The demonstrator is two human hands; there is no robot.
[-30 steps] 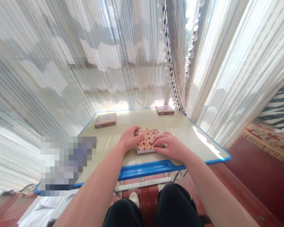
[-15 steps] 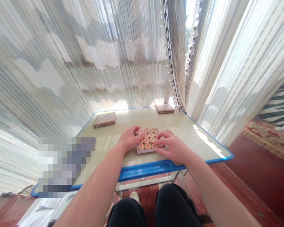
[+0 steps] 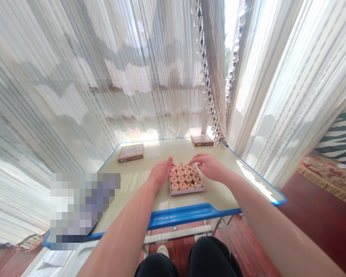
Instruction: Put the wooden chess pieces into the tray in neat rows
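Observation:
A shallow box [image 3: 187, 192] of Chinese chess pieces lies on the table in front of me. Round wooden pieces [image 3: 180, 180] fill it in rows, with red characters mostly on the left and dark ones on the right. Along the box's left side is my left hand [image 3: 161, 172], fingers stretched out and close together, the fingertips by the far left corner. My right hand [image 3: 210, 167] is at the far right corner, its fingers extended and slightly bent over the back row. Whether those fingertips touch a piece cannot be made out. Neither hand appears to hold anything.
Two flat brown boxes lie on the table [image 3: 135, 179], one at the back left [image 3: 130, 153] and another at the back right [image 3: 202, 140]. A blurred-out patch [image 3: 86, 207] covers the table's left side. Curtains [image 3: 150, 69] hang close behind. The table has a blue edge [image 3: 181, 216].
My right hand has moved from the near right of the pieces to the far right corner, uncovering the front rows. The left hand has straightened along the box's side. The view has shifted slightly.

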